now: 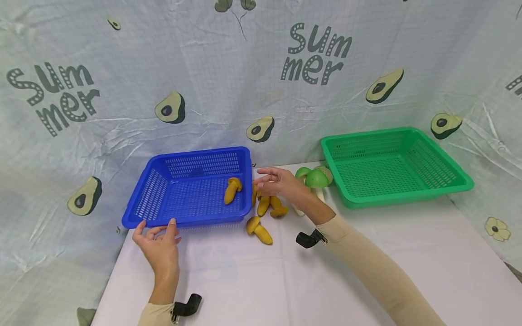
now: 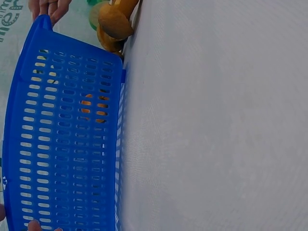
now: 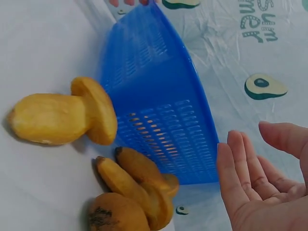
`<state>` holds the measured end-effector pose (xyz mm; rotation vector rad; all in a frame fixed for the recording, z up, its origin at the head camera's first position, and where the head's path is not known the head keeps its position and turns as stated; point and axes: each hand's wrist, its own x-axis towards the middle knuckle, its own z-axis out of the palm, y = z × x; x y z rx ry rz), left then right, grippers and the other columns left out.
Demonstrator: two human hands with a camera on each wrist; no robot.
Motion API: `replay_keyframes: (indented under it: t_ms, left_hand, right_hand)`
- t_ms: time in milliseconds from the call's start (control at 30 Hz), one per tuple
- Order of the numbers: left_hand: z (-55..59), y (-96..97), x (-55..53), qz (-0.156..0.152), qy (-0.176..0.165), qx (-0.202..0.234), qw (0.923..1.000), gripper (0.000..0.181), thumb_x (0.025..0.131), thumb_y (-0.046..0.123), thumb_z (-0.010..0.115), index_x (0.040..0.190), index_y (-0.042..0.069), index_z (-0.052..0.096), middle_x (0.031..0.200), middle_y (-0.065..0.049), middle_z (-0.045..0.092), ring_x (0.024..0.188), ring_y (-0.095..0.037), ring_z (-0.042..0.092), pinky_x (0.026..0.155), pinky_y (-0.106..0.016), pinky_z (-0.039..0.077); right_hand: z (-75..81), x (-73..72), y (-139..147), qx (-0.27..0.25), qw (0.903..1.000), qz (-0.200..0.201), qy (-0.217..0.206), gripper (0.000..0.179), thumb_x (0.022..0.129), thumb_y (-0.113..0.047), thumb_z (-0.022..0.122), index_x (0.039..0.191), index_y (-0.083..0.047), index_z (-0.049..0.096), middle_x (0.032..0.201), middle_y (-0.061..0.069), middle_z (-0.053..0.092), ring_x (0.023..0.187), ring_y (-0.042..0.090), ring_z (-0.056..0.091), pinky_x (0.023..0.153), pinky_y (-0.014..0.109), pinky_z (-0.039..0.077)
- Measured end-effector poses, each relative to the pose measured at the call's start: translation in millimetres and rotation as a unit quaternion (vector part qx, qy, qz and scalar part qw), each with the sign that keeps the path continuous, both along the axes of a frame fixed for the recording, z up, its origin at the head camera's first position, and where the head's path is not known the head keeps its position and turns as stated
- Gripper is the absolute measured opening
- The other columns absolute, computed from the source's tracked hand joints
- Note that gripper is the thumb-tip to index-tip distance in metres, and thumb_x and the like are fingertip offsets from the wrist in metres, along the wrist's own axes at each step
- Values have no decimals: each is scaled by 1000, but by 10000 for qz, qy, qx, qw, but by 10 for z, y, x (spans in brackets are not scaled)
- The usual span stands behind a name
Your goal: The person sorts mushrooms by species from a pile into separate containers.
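Observation:
My left hand [image 1: 159, 246] holds the near rim of a blue plastic basket [image 1: 191, 199], its thumb and fingertips at the edge near the left corner. Inside that basket, toward its right side, lies one yellow-brown mushroom [image 1: 231, 192]. Beside the basket's right rim hovers my right hand [image 1: 281, 183], fingers extended and holding nothing. Below it, several more yellow-brown mushrooms [image 1: 263, 206] lie close together on the table. A single mushroom [image 3: 57, 118] lies nearer to me, by the basket's front right corner. The right hand partly hides the group in the head view.
Green-capped mushrooms [image 1: 316, 179] with white stems stand against the left side of a green basket [image 1: 408, 198] at the back right. Nothing lies in the green basket. A printed cloth [image 1: 228, 68] hangs behind the white table [image 1: 244, 280].

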<state>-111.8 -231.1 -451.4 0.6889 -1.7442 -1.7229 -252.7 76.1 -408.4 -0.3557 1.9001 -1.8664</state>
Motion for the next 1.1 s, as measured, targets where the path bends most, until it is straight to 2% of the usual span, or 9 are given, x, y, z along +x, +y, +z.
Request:
replay_keyframes:
  t_ms: [133, 367, 533, 600, 767, 933, 1100]
  left_hand:
    - [-6, -3, -4, -2, -4, -12, 10000, 80, 95, 25, 74, 152, 14, 18, 104, -1, 51, 70, -6, 66, 60, -17, 59]
    - [-9, -13, 4, -54, -20, 0, 10000, 81, 95, 25, 73, 153, 15, 18, 106, -3, 51, 73, -10, 68, 61, -18, 59]
    - [-16, -22, 21, -38, -109, -46, 9999, 80, 95, 25, 73, 153, 16, 18, 105, -1, 51, 73, -8, 67, 62, -18, 60]
    - [-16, -17, 17, -35, -116, -50, 9999, 80, 95, 26, 73, 153, 16, 18, 105, -1, 51, 72, -7, 66, 62, -17, 59]
    - [-17, -10, 26, 8, -95, -65, 9999, 80, 95, 26, 73, 153, 15, 18, 105, -2, 51, 71, -7, 66, 61, -17, 59]
    - [-12, -12, 21, 10, -23, -46, 10000, 80, 95, 25, 73, 152, 15, 19, 106, -5, 52, 70, -5, 65, 61, -17, 59]
    - [-35, -18, 11, 6, -91, -96, 9999, 80, 95, 27, 73, 153, 16, 18, 105, -2, 51, 71, -6, 65, 62, -16, 59]
  right_hand:
    - [-54, 81, 54, 134, 9997, 166, 141, 55, 95, -9, 69, 146, -10, 48, 133, 21, 64, 119, 33, 66, 102, 39, 55]
    - [-168, 235, 132, 133, 9968, 609, 494, 55, 95, -2, 63, 148, 2, 46, 132, 25, 63, 123, 45, 60, 101, 45, 56]
    - [-272, 357, 153, 169, 9945, 824, 629, 53, 96, -6, 64, 147, 2, 48, 135, 29, 59, 123, 44, 60, 96, 28, 57]
    - [-311, 398, 158, 123, 9945, 861, 587, 53, 97, -6, 65, 147, 3, 47, 136, 29, 58, 124, 45, 59, 95, 26, 57]
    - [-436, 474, 156, 26, 9940, 945, 547, 51, 99, -2, 63, 146, 6, 46, 140, 30, 55, 129, 46, 55, 99, 28, 56]
    - [-537, 517, 155, 160, 9934, 988, 553, 51, 99, -4, 63, 147, 4, 47, 146, 23, 53, 135, 39, 52, 106, 31, 51]
    - [-592, 566, 134, 227, 9916, 1098, 651, 52, 98, -5, 64, 147, 2, 47, 150, 21, 50, 140, 35, 48, 114, 40, 44]
